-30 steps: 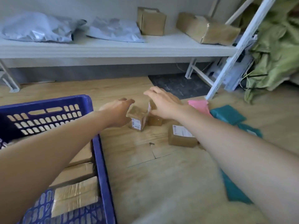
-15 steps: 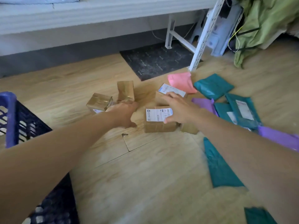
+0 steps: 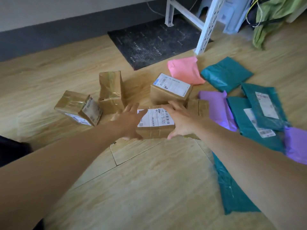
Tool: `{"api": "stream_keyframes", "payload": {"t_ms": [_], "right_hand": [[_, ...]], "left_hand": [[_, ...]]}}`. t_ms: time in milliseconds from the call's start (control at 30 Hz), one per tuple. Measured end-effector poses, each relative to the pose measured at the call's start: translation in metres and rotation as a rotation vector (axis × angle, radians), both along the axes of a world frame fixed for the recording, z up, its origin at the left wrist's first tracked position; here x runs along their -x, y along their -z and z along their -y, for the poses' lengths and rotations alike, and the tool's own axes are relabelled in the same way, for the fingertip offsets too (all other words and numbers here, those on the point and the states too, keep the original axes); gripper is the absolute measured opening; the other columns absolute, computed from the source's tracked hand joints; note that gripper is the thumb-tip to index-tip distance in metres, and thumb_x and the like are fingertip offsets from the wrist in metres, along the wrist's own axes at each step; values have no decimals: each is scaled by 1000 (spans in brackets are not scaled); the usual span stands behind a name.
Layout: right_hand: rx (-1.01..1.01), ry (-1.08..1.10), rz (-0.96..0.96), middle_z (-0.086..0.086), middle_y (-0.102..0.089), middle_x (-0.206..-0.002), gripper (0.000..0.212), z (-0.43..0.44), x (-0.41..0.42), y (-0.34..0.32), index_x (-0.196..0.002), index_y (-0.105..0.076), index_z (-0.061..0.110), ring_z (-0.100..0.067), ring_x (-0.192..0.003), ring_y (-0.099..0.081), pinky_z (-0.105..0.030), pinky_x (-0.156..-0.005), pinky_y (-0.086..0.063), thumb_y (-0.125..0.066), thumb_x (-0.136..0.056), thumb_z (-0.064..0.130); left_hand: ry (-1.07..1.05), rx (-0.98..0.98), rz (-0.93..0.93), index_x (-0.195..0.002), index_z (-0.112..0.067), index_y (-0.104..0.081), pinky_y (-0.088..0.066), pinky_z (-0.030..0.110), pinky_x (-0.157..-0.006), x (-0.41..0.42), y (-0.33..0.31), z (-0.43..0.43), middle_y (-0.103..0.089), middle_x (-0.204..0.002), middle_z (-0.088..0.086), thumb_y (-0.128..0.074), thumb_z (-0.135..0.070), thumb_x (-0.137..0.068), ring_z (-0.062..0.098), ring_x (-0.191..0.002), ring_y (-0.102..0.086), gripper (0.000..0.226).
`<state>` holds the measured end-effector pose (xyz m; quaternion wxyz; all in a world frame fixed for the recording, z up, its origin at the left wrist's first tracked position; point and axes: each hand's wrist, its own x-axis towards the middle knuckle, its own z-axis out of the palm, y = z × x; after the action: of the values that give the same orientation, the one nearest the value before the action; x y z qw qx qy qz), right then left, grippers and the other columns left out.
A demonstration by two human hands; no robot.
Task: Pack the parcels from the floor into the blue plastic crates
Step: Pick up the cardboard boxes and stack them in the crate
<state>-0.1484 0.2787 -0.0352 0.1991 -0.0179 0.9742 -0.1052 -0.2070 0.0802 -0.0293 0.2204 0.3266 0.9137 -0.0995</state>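
Head view, against half a second ago: blue crate gone from the left edge of the frame, only a dark shape left at the lower left; camera tipped further down and closer to the floor (image 3: 149, 188). Left hand (image 3: 128, 123), then lying on bare floor just left of the labelled box, now pressed against that box's left end. Right hand (image 3: 180, 121), then resting on the box's right top edge, now wrapped round its right end, thumb low at the near corner. Box itself in about the same spot among its neighbours.

Labelled box (image 3: 155, 124) at frame centre, flat on the floor, clasped between both hands, fingers spread over its ends. Long axis running left to right across the frame, tilted slightly; white shipping label facing up, its print reading sideways.

Second labelled box (image 3: 171, 90) just behind, up and to the right, touching or nearly touching the held one. Tall taped box (image 3: 111, 90) upright at centre left; tilted box (image 3: 78, 107) further left, one corner raised. Pink mailer (image 3: 184, 70), teal mailers (image 3: 226, 73) and purple mailer (image 3: 216, 108) spread over the right side. Dark mat (image 3: 149, 42) and white shelf leg (image 3: 207, 27) at the top.
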Motion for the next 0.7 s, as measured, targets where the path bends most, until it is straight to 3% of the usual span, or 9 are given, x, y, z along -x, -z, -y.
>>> {"api": "stream_keyframes", "payload": {"t_ms": [100, 267, 367, 533, 700], "right_hand": [[-37, -38, 33, -2, 4, -157, 127, 1, 8, 7, -152, -1, 26, -22, -146, -5, -41, -111, -28, -87, -59, 43], [-76, -57, 73, -2, 12, -159, 131, 3, 24, 18, -152, 6, 26, -21, -146, 3, -42, -115, -18, -87, -60, 41], [-101, -61, 61, -4, 3, -159, 129, 5, 28, 24, -152, 3, 26, -22, -146, 1, -43, -114, -18, -87, -60, 40], [-133, -96, -48, -6, -25, -142, 121, 13, 29, 28, -149, -11, 32, -26, -132, -22, -37, -105, -27, -85, -54, 43], [-40, -66, -57, -6, -29, -133, 118, 23, 22, 28, -146, -17, 36, -25, -127, -26, -34, -107, -28, -85, -51, 40]], "left_hand": [[55, 36, -23, -150, -29, 6, -14, 50, -117, -5, 21, -2, 14, -157, 8, -63, -58, -79, 27, -146, 11, 103], [7, -17, 30, -151, -30, 3, -16, 48, -117, -4, 38, -1, 12, -158, 6, -52, -55, -88, 24, -146, 7, 87], [-3, -57, 24, -151, -31, 1, -18, 46, -116, -3, 40, -1, 9, -159, 5, -48, -49, -93, 24, -146, 5, 78], [-4, -107, 1, -151, -31, -1, -22, 43, -114, -5, 42, 5, 7, -159, 4, -49, -44, -94, 22, -146, 3, 75], [-23, -123, 15, -150, -31, -1, -23, 42, -114, -13, 40, 17, 7, -159, 2, -51, -42, -93, 21, -147, 2, 77]]}}
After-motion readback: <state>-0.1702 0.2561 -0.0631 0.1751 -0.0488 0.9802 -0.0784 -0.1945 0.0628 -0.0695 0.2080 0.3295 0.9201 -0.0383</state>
